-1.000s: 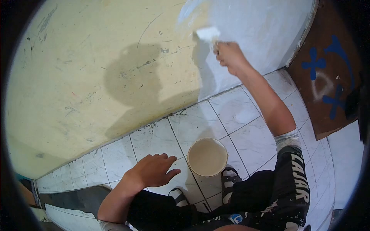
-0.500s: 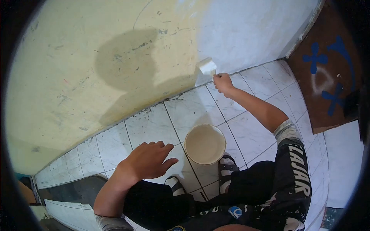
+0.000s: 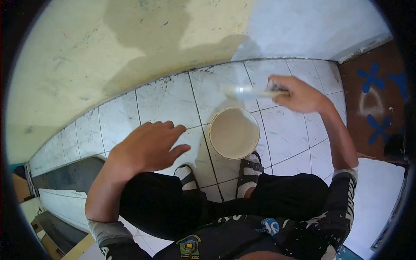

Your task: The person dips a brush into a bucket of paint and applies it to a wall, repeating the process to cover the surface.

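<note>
While my right hand (image 3: 299, 93) grips the brush (image 3: 251, 92) by its handle, the bristles point across to my left, seen just past the far rim of the pail (image 3: 259, 130). The brush is blurred, so I cannot tell how loaded it is. From where it shows, a drip could miss the pail and land on the floor (image 3: 164, 99); held above the opening, it would shed into the pale paint (image 3: 234, 134) instead. I would judge a shallow dip best, wetting the tips only, with a light wipe of each face on the inner rim, so that nothing runs down to my fingers. A loose wrist suits this better than a stiff arm.

My left hand (image 3: 149, 145) holds nothing, fingers spread above my thigh; it could steady the rim against a tug. The pail stands on the tiles in front of me, one sandal (image 3: 250, 171) close against its near side, so that foot should be moved gently, if at all. Beyond, the wall is yellow (image 3: 208, 26) on the left and whitish on the right; at that edge, thin, overlapping strokes would leave the least ridge.
</note>
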A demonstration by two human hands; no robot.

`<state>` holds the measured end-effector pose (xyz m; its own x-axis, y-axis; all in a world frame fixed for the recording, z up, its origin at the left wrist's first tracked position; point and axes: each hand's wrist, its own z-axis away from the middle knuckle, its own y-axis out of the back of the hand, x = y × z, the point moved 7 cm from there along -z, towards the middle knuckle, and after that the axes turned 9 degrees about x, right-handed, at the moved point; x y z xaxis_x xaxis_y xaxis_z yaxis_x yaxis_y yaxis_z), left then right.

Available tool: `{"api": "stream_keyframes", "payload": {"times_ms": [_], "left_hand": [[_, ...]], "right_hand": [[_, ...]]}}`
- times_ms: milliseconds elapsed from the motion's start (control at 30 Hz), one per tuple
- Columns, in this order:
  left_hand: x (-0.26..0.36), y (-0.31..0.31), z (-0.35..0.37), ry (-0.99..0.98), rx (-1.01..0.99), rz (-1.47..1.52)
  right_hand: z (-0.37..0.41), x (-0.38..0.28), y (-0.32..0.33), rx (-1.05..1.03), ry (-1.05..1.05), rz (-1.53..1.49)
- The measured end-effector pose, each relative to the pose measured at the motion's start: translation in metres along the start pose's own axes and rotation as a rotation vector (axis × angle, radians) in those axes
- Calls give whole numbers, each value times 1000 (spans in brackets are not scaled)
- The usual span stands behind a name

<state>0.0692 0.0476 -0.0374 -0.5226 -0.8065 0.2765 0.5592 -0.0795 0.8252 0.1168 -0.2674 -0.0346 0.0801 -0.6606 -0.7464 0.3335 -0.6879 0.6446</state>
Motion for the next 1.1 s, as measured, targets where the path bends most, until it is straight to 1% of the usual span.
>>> {"api": "stream_keyframes", "payload": {"times_ms": [67,100,167,200,267,300,367,400,467,600,667,767,900,1000,1067,1100], "left_hand": [[-8,-1,2,10,5,8],[-11,-1,3,14,21,3],[-11,0,4,31,19,28],[-9,1,4,11,34,29],[-7,1,4,-11,48,32],[-4,0,4,-43,64,33],[-1,1,5,-75,79,35],[1,1,5,-90,72,43],[3,1,4,-101,65,56],[5,0,3,-131,57,30],[5,0,4,-150,66,31],[6,0,4,-184,82,28],[5,0,2,-182,69,38],[5,-1,1,-176,60,33],[5,-1,1,-176,65,24],[5,-1,0,-171,55,32]], "right_hand": [[14,-13,-33,-376,-141,404],[15,-14,-46,-390,-142,401],[23,-3,-82,-520,-92,525],[27,8,-98,-528,-94,521],[29,24,-133,-423,124,598],[30,39,-149,-429,120,596],[27,53,-176,-360,275,616],[25,60,-188,-366,275,616],[19,65,-205,-324,344,674],[5,72,-217,-328,285,650],[0,79,-223,-341,268,690],[0,81,-224,-293,291,672],[1,87,-231,-320,253,684],[3,86,-232,-273,296,670],[3,88,-233,-337,243,665],[3,86,-233,-335,242,662]]}}
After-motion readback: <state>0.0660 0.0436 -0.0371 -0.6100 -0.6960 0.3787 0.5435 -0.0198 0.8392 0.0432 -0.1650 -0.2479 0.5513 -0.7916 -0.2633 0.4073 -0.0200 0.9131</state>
